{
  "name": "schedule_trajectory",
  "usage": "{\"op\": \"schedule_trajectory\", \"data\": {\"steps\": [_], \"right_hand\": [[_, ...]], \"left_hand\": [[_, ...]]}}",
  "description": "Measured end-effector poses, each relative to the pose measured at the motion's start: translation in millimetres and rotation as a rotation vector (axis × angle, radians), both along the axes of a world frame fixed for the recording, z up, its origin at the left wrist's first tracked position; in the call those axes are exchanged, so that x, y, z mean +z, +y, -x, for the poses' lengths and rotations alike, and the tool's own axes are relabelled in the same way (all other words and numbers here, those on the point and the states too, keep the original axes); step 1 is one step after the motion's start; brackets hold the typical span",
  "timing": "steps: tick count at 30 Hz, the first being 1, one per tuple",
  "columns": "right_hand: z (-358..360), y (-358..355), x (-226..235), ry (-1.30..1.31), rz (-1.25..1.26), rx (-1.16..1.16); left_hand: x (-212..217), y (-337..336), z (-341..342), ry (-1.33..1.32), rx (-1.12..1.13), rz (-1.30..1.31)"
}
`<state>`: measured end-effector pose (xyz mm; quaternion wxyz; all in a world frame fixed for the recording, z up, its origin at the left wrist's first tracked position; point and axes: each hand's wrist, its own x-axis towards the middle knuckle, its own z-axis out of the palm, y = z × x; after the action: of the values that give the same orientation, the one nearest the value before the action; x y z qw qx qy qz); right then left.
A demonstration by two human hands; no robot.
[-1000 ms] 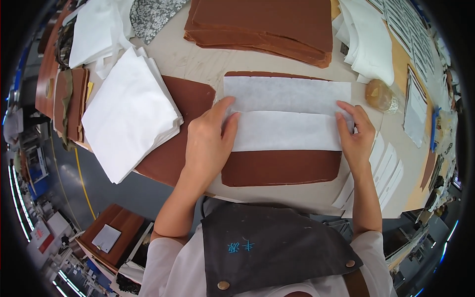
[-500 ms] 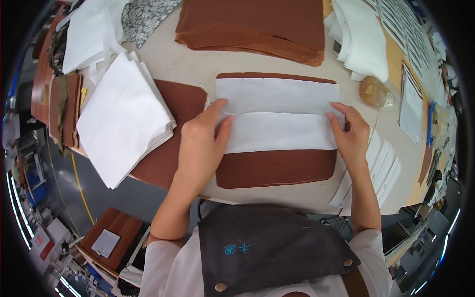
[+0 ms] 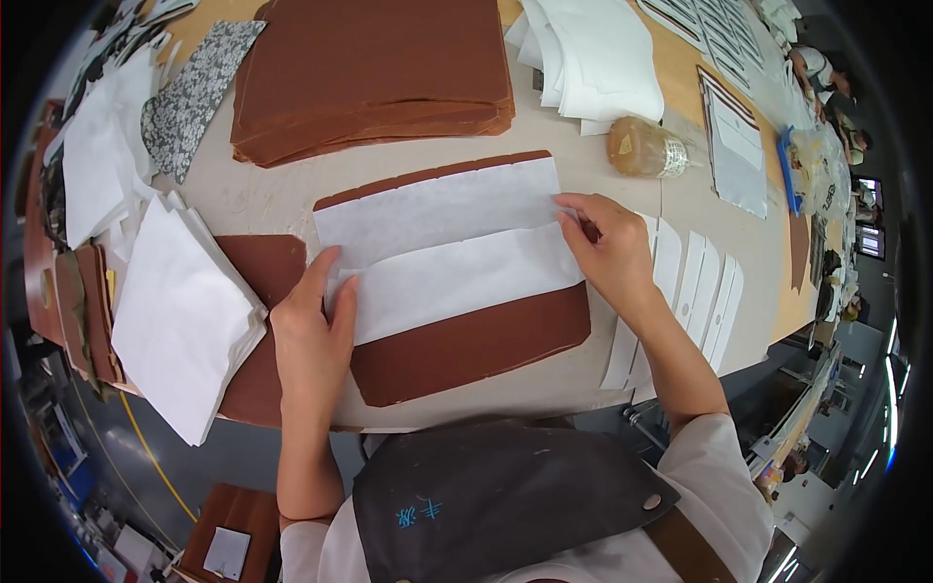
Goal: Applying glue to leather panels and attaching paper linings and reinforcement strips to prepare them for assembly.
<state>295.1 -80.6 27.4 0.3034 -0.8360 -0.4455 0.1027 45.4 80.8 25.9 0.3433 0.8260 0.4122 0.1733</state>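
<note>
A brown leather-like panel (image 3: 476,355) lies on the table in front of me. Over it rests a white sheet (image 3: 466,277), with a line across its middle that may be a fold or an overlapping edge. Brown strips show above and below the white. My left hand (image 3: 316,325) pinches the sheet's left end between thumb and fingers. At the opposite end my right hand (image 3: 612,253) has thumb and fingers closed on the sheet's right edge. My fingers partly hide both ends.
Behind the panel sits a stack of brown sheets (image 3: 374,68). White sheets are piled at left (image 3: 185,321), over another brown panel (image 3: 258,272); more white sheets (image 3: 598,63) lie at back right. A jar (image 3: 641,148) lies beside them. White strips (image 3: 695,301) flank my right arm.
The whole view has turned and shifted, so the table things appear farther left and tilted. Both hands stay at the ends of the white sheet.
</note>
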Motion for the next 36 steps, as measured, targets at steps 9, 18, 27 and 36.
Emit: {"op": "schedule_trajectory", "data": {"steps": [9,18,27,36], "right_hand": [[2,-2,2,-0.032,0.02,-0.002],[-1,-4,1,-0.037,0.023,0.01],[3,-3,-4,-0.044,-0.012,-0.008],[-1,-6,-1,-0.095,-0.023,0.022]], "left_hand": [[9,-1,-2,0.044,-0.029,0.002],[8,-1,-1,0.049,-0.022,0.004],[8,-4,8,0.089,0.021,-0.028],[6,-11,7,0.043,0.005,-0.041]]}}
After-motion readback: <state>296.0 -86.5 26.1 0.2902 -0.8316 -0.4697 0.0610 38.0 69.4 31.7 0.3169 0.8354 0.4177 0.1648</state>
